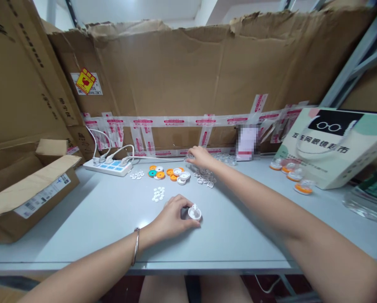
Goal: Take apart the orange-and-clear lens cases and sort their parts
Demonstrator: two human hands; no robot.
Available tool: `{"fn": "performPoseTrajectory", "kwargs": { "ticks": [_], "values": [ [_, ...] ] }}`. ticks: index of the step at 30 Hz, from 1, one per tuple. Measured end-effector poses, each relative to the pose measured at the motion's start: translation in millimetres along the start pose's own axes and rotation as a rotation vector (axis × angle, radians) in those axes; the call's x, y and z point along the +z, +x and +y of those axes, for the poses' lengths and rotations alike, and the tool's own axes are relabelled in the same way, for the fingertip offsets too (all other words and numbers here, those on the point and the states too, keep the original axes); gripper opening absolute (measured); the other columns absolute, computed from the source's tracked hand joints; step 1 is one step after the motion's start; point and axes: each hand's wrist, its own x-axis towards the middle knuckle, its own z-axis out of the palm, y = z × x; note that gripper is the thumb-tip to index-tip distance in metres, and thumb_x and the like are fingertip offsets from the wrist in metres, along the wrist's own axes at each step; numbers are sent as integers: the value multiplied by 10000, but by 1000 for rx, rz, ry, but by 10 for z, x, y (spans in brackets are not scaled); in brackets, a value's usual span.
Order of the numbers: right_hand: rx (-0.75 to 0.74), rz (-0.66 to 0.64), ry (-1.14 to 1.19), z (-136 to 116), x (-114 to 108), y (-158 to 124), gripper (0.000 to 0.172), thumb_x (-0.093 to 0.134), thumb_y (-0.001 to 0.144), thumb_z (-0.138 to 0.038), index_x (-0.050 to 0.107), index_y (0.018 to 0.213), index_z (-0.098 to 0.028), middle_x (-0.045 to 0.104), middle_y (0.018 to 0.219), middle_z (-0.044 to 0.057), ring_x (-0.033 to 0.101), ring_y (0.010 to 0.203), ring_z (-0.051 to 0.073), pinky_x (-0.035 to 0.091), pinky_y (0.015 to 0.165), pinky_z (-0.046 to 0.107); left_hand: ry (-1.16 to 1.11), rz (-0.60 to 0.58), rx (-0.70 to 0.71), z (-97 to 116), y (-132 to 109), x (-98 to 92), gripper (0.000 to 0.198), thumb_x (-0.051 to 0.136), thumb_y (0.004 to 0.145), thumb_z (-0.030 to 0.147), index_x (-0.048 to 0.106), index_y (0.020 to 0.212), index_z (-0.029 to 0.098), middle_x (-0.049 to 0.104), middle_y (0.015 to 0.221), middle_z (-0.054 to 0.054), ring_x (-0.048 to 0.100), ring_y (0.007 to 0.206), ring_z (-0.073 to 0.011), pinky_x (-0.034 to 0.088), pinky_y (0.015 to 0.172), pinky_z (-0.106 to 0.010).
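Observation:
My left hand (176,212) is closed around the edge of a white round base (194,213) with a small white gear-like part standing in its middle. It holds this just above the front middle of the table. My right hand (201,157) reaches to the back, its fingers pinched on a clear plastic piece (189,158), partly hidden by the fingers. More clear plastic pieces (228,159) lie behind the right wrist. Under that wrist is a pile of small white parts (204,178). Orange and white discs (177,174) lie left of the pile.
White caps (158,194) and small white pieces (137,174) lie left of centre. A power strip (108,166) stands at the back left, an open cardboard box (33,193) at the left. Assembled orange-based pieces (303,187), a paper bag (327,147) and a clear bottle (370,193) stand right.

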Motion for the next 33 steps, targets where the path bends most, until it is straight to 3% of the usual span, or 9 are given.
{"fn": "performPoseTrajectory", "kwargs": {
  "ticks": [7,13,17,21,23,25,27,30,33],
  "values": [
    [-4,10,-112,2,295,157,275,557,781,-288,615,1014,-153,503,1142,154,348,1117,291,257,915,404,0,10,-3,-26,11,10,301,737,611,315,616,856,188,556,913,-29,492,912,-200,377,805,-291],
    [12,53,-50,2,322,166,332,580,746,-298,607,1040,-146,511,1142,161,355,1108,305,245,928,437,0,-4,-6,4,5,-4,289,728,622,306,614,856,182,548,921,-37,492,916,-204,385,798,-292],
    [6,140,72,-55,204,73,366,529,784,-334,560,1101,-155,520,1132,140,385,1094,278,278,921,415,18,-8,7,5,6,-10,269,720,635,294,604,850,181,546,916,-38,490,924,-208,382,811,-301],
    [-56,222,220,-202,-39,-352,263,381,875,-301,540,1035,-165,557,1021,73,488,952,171,369,829,298,28,-1,27,-24,16,-3,263,714,641,298,592,845,188,548,909,-30,494,902,-198,381,798,-296],
    [-119,232,422,-301,-125,-706,248,335,894,-307,534,906,-158,565,845,39,515,785,138,398,714,259,28,14,29,-34,23,2,274,715,637,299,576,844,186,550,898,-25,498,879,-190,383,776,-288],
    [-162,153,586,-392,-147,-1071,262,325,898,-313,507,774,-170,527,713,8,488,677,121,384,638,241,34,38,12,-34,32,5,294,719,626,309,551,829,177,551,873,-20,503,840,-184,386,740,-281],
    [-207,26,598,-461,-111,-1353,239,348,890,-310,483,746,-175,495,671,-7,455,633,111,363,604,235,47,56,-3,-29,43,8,298,713,622,312,525,806,173,549,845,-14,504,799,-176,385,701,-273],
    [-216,-103,590,-521,-18,-1527,192,531,795,-359,475,758,-179,431,624,-42,389,565,94,313,523,214,64,84,-3,-29,56,13,248,687,630,270,498,755,170,538,806,-1,495,738,-154,378,649,-252],
    [-239,-82,632,-544,41,-1495,182,595,748,-319,496,713,-171,411,614,-45,383,558,87,307,513,205,78,113,2,-49,64,18,236,682,635,266,485,719,167,525,775,6,483,706,-142,369,618,-238]
  ]
}}
